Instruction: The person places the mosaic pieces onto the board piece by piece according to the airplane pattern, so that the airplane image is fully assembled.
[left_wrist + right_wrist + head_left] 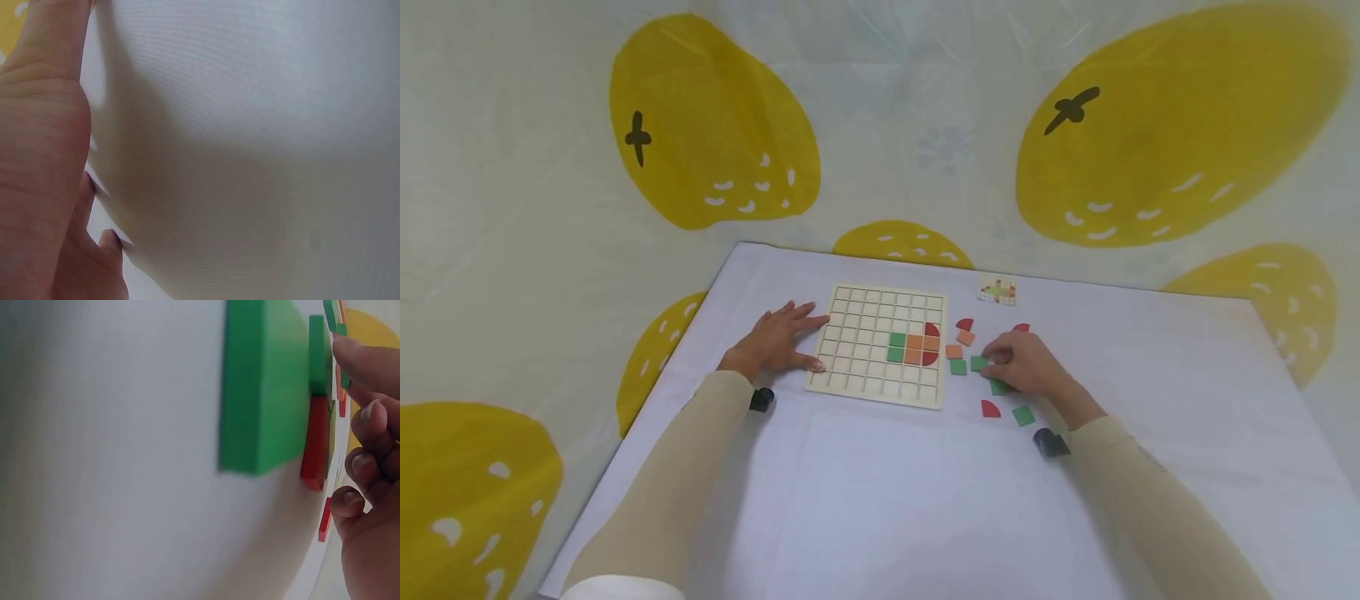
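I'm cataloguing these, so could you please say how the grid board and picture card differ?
The grid board is larger than the picture card. The board bears separate coloured pieces; the card shows a coloured picture. The left hand touches the board, not the card. Both lie flat.

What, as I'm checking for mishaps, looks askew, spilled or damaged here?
Nothing looks spilled or plainly damaged. Loose tiles lie at mixed angles right of the board, unlike the placed tiles lined up in its grid, but that seems ordinary scatter.

Right fingers point(1000, 342) pinch a green square tile point(978, 363) at three o'clock of a flat-lying cream gridded board point(853, 334).
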`<state>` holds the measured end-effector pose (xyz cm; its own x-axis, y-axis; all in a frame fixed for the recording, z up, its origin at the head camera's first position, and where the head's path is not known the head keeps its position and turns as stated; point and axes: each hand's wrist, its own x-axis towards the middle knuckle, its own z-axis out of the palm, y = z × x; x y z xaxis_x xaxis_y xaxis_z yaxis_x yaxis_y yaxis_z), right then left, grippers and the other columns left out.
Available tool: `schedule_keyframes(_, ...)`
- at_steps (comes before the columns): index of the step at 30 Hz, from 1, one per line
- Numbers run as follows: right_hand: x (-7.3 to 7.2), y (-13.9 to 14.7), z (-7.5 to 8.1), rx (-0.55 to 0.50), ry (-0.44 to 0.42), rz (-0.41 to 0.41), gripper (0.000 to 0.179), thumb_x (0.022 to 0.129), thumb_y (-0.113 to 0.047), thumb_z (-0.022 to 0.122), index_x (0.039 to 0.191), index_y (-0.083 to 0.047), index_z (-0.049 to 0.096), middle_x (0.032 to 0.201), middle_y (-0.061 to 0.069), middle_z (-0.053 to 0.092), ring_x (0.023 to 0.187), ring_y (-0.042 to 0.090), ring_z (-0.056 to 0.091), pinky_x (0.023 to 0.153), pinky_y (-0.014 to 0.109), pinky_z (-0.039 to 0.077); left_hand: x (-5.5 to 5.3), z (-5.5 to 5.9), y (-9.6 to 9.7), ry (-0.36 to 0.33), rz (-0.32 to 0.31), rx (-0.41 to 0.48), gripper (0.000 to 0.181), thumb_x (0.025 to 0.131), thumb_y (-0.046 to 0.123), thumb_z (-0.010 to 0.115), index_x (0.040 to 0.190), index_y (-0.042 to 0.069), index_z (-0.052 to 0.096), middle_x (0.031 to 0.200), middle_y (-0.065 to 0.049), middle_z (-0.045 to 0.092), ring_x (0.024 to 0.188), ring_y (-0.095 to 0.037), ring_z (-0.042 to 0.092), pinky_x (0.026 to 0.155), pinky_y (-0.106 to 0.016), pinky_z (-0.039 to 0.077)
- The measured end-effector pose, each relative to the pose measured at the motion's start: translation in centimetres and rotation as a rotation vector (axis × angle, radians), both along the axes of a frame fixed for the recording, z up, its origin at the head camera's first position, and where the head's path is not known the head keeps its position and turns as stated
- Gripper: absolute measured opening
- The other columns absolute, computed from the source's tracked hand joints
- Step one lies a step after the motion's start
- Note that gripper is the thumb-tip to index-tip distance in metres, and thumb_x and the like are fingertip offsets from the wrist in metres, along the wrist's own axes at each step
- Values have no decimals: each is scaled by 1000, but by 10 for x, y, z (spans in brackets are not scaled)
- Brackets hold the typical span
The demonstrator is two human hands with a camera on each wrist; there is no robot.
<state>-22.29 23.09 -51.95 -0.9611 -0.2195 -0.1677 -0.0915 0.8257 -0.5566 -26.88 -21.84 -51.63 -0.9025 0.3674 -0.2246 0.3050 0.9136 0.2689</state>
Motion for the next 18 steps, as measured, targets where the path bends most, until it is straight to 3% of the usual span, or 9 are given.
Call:
schedule_keyframes(11, 0, -16, 7, -65, -37, -3, 39, 91, -27, 81, 126, -10, 75, 114, 11, 68, 103, 26, 60, 77, 29, 58, 0, 1, 1, -14, 10, 4, 99, 79, 63, 82, 162, 38, 35, 177, -1, 18, 165, -36, 6, 132, -65, 7)
schedule_keyframes(18, -3, -27, 5, -70, -14, -4, 38, 91, -27, 81, 126, -12, 75, 108, 9, 67, 101, 25, 58, 73, 27, 54, 1, 0, 1, -7, 6, 12, 99, 79, 62, 83, 162, 38, 36, 177, -1, 19, 165, -36, 7, 132, -65, 7)
